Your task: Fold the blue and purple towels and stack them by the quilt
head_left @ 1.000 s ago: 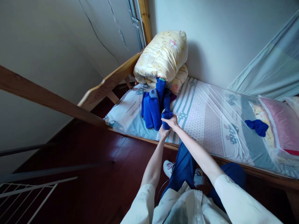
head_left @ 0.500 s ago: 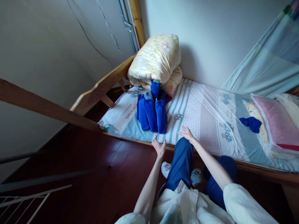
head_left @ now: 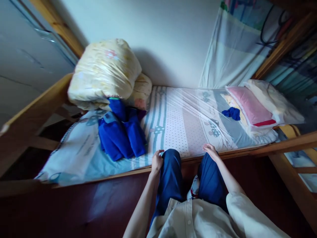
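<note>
My left hand (head_left: 157, 161) is beside my left knee at the bed's front edge, holding nothing, its fingers loosely bent and apart. Over my right knee is my right hand (head_left: 211, 152), also holding nothing, with fingers stretched out. To the left of my left hand, dark blue folded cloth, perhaps a garment (head_left: 119, 135), lies on the patterned bed sheet (head_left: 177, 125). Its upper end reaches the yellow quilt (head_left: 106, 72) piled at the left end. A small crumpled blue cloth (head_left: 231, 113) rests on the sheet near the pink pillow (head_left: 255, 105).
A wooden bed rail (head_left: 34, 99) stands at the left end. The bed's wooden front edge (head_left: 252, 151) runs across before my knees. Beyond the bed, a pale curtain (head_left: 215, 62) hangs against the wall. A wooden ladder (head_left: 294, 175) is at the right, above a dark red floor (head_left: 104, 205).
My view has swung to the right. Both hands have moved away from beside the blue folded cloth and spread apart to my knees. The cloths stay on the bed.
</note>
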### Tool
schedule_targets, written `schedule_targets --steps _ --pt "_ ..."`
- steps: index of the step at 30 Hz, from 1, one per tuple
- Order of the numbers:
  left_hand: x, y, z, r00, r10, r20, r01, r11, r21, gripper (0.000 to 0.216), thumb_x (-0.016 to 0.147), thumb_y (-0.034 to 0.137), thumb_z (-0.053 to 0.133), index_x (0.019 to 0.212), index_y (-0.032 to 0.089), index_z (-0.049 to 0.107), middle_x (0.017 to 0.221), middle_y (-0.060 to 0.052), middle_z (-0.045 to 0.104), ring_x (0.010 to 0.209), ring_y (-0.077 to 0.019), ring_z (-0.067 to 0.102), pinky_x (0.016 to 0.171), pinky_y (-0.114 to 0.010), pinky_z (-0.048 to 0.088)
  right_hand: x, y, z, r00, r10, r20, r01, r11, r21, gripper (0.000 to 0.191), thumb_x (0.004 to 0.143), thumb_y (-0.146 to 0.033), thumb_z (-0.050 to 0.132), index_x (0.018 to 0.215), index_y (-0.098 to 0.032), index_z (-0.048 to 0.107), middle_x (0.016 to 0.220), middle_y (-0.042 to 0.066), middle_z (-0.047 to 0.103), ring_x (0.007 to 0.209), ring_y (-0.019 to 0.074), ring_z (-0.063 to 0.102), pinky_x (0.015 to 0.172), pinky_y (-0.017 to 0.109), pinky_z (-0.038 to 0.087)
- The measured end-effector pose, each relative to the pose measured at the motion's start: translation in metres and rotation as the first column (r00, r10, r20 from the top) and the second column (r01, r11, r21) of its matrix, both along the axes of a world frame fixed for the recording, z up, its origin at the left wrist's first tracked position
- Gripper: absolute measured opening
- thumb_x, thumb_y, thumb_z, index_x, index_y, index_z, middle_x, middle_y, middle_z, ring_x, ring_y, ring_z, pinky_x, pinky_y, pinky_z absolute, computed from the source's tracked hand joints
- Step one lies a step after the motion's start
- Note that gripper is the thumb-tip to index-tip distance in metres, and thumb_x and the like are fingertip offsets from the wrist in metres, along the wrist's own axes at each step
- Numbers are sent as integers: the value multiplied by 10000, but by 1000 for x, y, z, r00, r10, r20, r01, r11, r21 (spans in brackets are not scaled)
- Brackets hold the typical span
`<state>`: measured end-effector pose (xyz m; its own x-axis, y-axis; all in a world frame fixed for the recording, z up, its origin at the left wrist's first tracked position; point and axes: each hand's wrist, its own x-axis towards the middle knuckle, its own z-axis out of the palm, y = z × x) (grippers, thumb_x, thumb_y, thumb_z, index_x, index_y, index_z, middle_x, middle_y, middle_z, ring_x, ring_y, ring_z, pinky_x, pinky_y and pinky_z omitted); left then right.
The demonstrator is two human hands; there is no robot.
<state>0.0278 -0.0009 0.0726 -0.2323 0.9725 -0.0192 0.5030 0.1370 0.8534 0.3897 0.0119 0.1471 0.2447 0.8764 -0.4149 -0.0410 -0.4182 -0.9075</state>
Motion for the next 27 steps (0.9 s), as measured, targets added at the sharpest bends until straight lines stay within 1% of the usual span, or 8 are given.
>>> schedule_targets --steps 4,8,11,14,18,21,24,27 --pt "35 33 28 984 -158 -79 166 979 115 285 812 148 478 995 226 682 1081 -82 726 1114 -258 646 1057 -443 494 18 -1 2 989 -17 -146 24 999 46 410 578 -428 859 884 -216 689 963 72 762 935 231 733 846 362 575" --pt "110 61 37 896 -412 -163 432 894 115 314 815 189 575 1109 226 680 1181 -111 704 1184 -280 613 1078 -469 482 25 1 -3 977 -86 -198 105 990 90 433 584 -457 849 920 -225 703 1093 97 751 1010 248 722 836 358 578" --pt "169 73 14 858 -478 -187 494 868 49 416 809 232 643 1224 233 646 1287 -132 665 1272 -296 575 1121 -501 447 37 6 -12 969 -121 -217 144 986 90 442 593 -463 838 941 -219 717 1185 113 726 1056 266 709 833 364 580" --pt "206 78 -24 874 -440 -203 445 895 -27 437 819 225 634 1256 214 642 1409 -167 597 1386 -328 494 1165 -550 386 61 12 -27 979 -146 -144 160 983 87 464 616 -469 816 995 -215 731 1241 125 705 1091 278 692 833 362 577" --pt "216 76 -74 899 -355 -255 371 929 14 434 893 211 507 1308 203 634 1523 -166 504 1480 -311 387 1219 -556 293 118 30 -50 969 -234 76 226 970 93 542 654 -481 770 1137 -240 717 1298 138 680 1106 291 683 835 364 577" --pt "211 72 -97 887 -354 -295 393 916 84 469 924 257 477 1374 202 598 1565 -145 459 1514 -285 329 1245 -518 253 171 65 -62 931 -246 270 230 969 88 622 702 -442 716 1283 -231 648 1366 156 632 1135 305 674 894 397 565" --pt "207 72 -107 882 -348 -317 386 920 65 503 915 273 489 1407 216 577 1561 -133 465 1512 -293 331 1241 -530 257 218 122 -71 817 -204 539 195 978 75 633 781 -362 622 1386 -183 567 1423 177 577 1165 299 650 997 448 520" --pt "207 73 -112 878 -350 -327 381 924 31 546 893 266 515 1437 244 554 1557 -111 473 1507 -302 340 1242 -544 253 253 190 -78 573 -59 817 113 994 -8 549 804 -237 588 1343 -129 603 1424 202 563 1303 301 545 1125 462 415"
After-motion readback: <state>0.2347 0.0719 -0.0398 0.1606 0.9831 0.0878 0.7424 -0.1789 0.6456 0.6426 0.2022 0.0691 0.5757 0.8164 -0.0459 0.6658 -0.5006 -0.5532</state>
